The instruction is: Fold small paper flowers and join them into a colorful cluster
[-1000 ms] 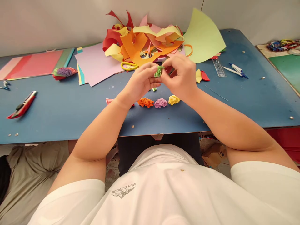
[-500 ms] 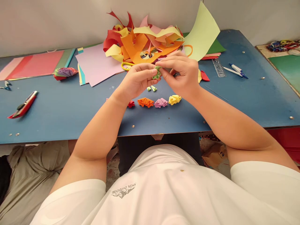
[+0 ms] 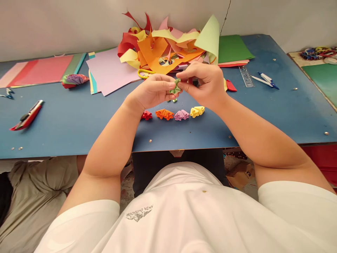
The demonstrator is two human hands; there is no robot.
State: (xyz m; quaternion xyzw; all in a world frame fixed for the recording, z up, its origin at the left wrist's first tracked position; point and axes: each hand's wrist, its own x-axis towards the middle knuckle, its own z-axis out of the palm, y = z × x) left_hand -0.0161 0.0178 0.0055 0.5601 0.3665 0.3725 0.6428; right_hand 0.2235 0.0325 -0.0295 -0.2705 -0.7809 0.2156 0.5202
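My left hand (image 3: 151,91) pinches a small rolled green paper piece (image 3: 175,88) between thumb and fingers, above the blue table. The thumb and forefinger of my right hand (image 3: 206,81) close on its upper end. Below my hands, small pale-green paper bits (image 3: 174,100) are partly hidden by my left fingers. Nearer me lies a row of pleated paper pieces: a red one (image 3: 147,115) partly behind my left wrist, an orange one (image 3: 164,114), a lilac one (image 3: 181,115) and a yellow one (image 3: 197,111).
Paper offcuts (image 3: 152,49) are heaped at the wall beside a curled pale-green sheet (image 3: 209,37). Yellow-handled scissors (image 3: 143,75) lie before them. A red utility knife (image 3: 27,116) is on the left; a clear ruler (image 3: 246,76) and pens (image 3: 263,80) are on the right. Someone's trousers (image 3: 47,189) show at lower left.
The pale-green sheet at the back has curled over and dropped to the left, uncovering more dark-green paper. My fingers have shifted slightly on the green piece, which stays between both hands.
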